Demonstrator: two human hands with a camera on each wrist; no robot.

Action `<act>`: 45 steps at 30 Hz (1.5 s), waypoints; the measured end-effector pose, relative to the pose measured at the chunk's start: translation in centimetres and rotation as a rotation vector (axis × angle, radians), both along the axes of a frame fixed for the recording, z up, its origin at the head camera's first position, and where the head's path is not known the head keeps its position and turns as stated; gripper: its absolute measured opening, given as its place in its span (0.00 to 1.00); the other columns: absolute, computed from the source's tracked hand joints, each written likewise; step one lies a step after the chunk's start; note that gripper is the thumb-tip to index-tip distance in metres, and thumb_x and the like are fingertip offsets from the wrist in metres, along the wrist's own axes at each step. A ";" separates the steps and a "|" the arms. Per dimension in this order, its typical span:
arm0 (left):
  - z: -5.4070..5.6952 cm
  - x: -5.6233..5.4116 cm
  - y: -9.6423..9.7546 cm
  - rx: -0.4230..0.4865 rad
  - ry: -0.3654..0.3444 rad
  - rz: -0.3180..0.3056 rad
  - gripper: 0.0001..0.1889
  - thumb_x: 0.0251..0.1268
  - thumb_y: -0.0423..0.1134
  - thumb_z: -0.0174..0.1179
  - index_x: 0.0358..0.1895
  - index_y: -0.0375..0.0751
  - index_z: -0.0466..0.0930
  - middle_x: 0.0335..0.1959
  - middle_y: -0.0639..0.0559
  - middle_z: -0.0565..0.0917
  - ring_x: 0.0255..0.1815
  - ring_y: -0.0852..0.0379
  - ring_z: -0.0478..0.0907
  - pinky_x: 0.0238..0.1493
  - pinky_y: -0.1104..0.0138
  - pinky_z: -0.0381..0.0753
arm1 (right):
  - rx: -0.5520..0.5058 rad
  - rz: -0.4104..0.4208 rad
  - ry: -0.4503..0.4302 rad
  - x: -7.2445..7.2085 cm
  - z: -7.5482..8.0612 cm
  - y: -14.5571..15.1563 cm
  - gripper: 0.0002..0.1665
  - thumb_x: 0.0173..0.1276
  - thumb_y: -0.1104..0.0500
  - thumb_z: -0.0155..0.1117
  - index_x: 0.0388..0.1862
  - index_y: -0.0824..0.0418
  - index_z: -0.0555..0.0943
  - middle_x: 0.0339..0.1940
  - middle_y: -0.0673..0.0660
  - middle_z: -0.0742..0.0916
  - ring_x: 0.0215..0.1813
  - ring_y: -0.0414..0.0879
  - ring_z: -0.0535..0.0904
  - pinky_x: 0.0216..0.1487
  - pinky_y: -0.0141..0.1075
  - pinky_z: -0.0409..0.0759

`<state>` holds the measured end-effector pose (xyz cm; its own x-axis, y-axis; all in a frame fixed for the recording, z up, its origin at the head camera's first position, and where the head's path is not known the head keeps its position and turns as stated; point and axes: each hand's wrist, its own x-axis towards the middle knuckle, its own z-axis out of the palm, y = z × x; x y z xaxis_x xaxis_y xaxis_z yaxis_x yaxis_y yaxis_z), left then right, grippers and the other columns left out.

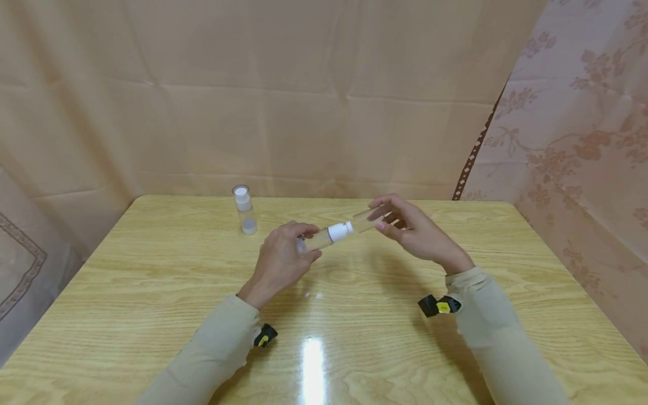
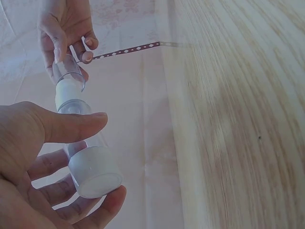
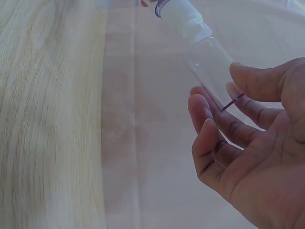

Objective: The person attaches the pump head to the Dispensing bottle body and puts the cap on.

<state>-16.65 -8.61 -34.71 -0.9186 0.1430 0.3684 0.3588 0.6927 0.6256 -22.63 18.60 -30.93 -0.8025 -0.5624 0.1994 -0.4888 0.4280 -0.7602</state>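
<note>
My left hand (image 1: 283,256) grips a clear pump bottle (image 1: 319,241) with a white pump head (image 1: 338,231). The bottle lies tilted in the air above the table, its pump end toward the right. Thumb and fingers curl round the body near its white base (image 2: 95,174) in the left wrist view. Opposite, my right hand (image 1: 417,232) pinches a clear tubular cap (image 1: 361,221) between thumb and fingers. The cap (image 3: 212,64) is in line with the bottle, its near end right at the white pump head in the right wrist view.
A second pump bottle (image 1: 246,216), with a clear cap over its white top, stands upright on the wooden table (image 1: 152,281) at the back left. Beige curtain cloth (image 1: 304,112) hangs behind the table, and a floral cloth (image 1: 582,140) hangs at the right.
</note>
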 end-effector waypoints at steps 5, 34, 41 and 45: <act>0.0 0.0 0.0 0.002 0.001 0.002 0.20 0.54 0.32 0.77 0.52 0.36 0.86 0.44 0.42 0.87 0.43 0.47 0.83 0.43 0.53 0.82 | -0.007 0.010 -0.009 0.1 0.0 -0.2 0.18 0.79 0.65 0.57 0.65 0.64 0.72 0.56 0.62 0.84 0.53 0.55 0.81 0.51 0.47 0.79; 0.0 0.1 0.1 -0.007 -0.001 0.007 0.20 0.53 0.33 0.78 0.51 0.38 0.87 0.44 0.44 0.87 0.43 0.47 0.83 0.43 0.52 0.82 | -0.025 0.062 -0.051 0.2 -1.4 -1.9 0.17 0.78 0.65 0.58 0.63 0.61 0.72 0.56 0.61 0.84 0.52 0.57 0.81 0.51 0.48 0.80; 0.0 0.0 0.2 -0.019 -0.011 0.007 0.21 0.53 0.34 0.78 0.52 0.39 0.87 0.45 0.45 0.87 0.44 0.47 0.83 0.44 0.52 0.82 | -0.022 0.063 -0.071 0.6 -1.7 -2.5 0.18 0.78 0.64 0.59 0.63 0.61 0.73 0.55 0.61 0.83 0.51 0.53 0.80 0.51 0.47 0.80; 0.0 0.0 0.2 -0.029 -0.009 0.001 0.21 0.53 0.34 0.78 0.52 0.39 0.87 0.45 0.45 0.87 0.44 0.47 0.83 0.45 0.51 0.82 | -0.010 0.065 -0.068 0.7 -1.9 -2.9 0.18 0.78 0.62 0.59 0.64 0.61 0.73 0.54 0.60 0.82 0.50 0.52 0.80 0.49 0.46 0.80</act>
<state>-16.61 -8.39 -34.72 -0.9221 0.1525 0.3556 0.3523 0.7110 0.6086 -21.91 15.75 -32.88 -0.7764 -0.6118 0.1514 -0.4624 0.3896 -0.7965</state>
